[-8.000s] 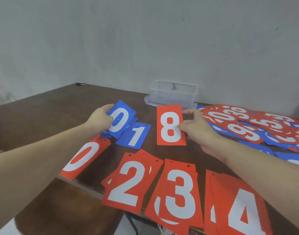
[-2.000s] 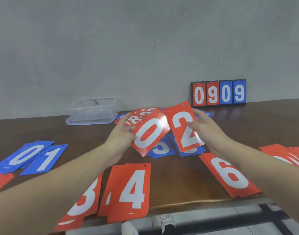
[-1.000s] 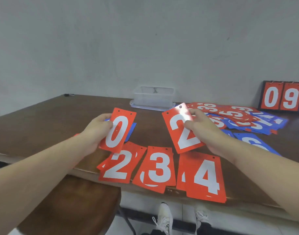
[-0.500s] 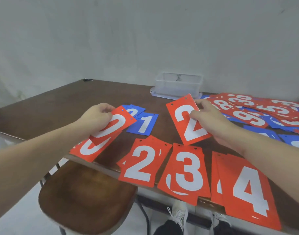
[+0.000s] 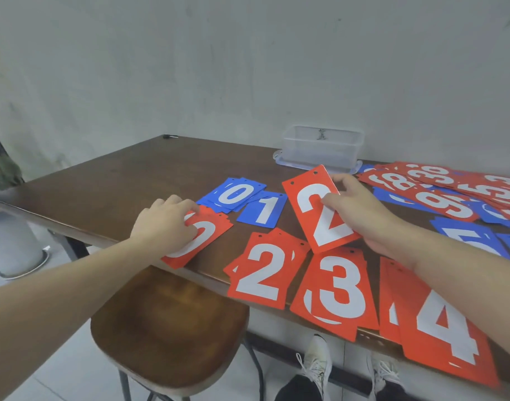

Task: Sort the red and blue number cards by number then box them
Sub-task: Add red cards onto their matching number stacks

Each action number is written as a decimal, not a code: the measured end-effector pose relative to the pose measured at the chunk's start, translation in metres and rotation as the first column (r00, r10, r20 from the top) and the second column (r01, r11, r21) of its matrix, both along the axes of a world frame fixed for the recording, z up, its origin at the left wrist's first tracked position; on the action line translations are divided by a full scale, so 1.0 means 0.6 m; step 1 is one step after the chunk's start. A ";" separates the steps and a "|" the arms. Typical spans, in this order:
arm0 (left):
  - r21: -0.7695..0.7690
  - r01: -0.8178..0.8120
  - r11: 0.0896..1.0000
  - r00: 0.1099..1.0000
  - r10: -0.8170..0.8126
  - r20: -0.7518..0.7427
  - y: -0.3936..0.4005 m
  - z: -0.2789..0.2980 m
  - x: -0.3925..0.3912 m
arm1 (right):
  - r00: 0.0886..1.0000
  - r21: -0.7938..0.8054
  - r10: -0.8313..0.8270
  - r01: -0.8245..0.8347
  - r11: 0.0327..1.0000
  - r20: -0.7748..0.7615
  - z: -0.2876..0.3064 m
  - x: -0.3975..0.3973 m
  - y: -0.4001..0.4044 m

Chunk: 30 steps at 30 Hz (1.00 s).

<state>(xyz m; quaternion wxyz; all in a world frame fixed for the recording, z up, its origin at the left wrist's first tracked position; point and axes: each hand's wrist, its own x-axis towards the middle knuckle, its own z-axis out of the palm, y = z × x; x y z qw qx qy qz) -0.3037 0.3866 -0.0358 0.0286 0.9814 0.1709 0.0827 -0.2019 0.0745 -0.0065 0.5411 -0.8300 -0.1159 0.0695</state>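
Observation:
My left hand [image 5: 164,224] holds a red 0 card [image 5: 203,234] flat on the red 0 pile at the table's front-left edge, thumb on its face. My right hand [image 5: 360,215] pinches a red 2 card [image 5: 320,227], tilted just above the table beyond the red 2 pile [image 5: 265,270]. Further right along the front edge lie the red 3 pile [image 5: 334,293] and the red 4 pile [image 5: 438,322]. A blue 0 pile [image 5: 233,195] and a blue 1 card [image 5: 262,211] lie behind them. A mixed heap of red and blue cards [image 5: 450,192] covers the right.
A clear plastic box [image 5: 323,146] stands on its lid at the back by the wall. A blue 5 card [image 5: 464,235] lies right of my forearm. A wooden stool [image 5: 172,322] stands below the table edge [image 5: 109,241]. A small dark pen [image 5: 170,136] lies at the far corner.
My left hand brought the red 0 card down onto the red 0 pile. My right hand has carried the red 2 card a little lower, toward the red 2 pile.

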 end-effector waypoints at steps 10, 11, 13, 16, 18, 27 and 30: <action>-0.044 0.338 0.940 0.922 -0.321 0.217 -0.129 0.014 0.022 | 0.995 -0.013 -0.076 0.077 0.997 0.060 0.022 -0.027 -0.066; -0.051 0.383 0.923 0.904 -0.363 0.226 -0.150 0.016 0.027 | 0.994 -0.014 -0.084 0.085 0.996 0.070 0.025 -0.032 -0.080; -0.072 0.477 0.876 0.859 -0.447 0.251 -0.193 0.019 0.034 | 0.990 -0.015 -0.111 0.113 0.993 0.089 0.031 -0.042 -0.113; -0.065 0.592 0.803 0.786 -0.558 0.265 -0.256 0.024 0.044 | 0.984 0.011 -0.166 0.165 0.986 0.065 0.035 -0.060 -0.173; -0.074 0.642 0.763 0.752 -0.608 0.256 -0.297 0.027 0.049 | 0.980 0.025 -0.196 0.195 0.980 0.041 0.035 -0.068 -0.216; -0.094 0.695 0.713 0.714 -0.668 0.209 -0.393 0.036 0.056 | 0.972 0.022 -0.225 0.226 0.974 -0.062 0.034 -0.099 -0.313; -0.121 0.655 0.746 0.753 -0.632 0.181 -0.382 0.030 0.051 | 0.976 0.102 -0.201 0.208 0.973 -0.078 0.030 -0.096 -0.297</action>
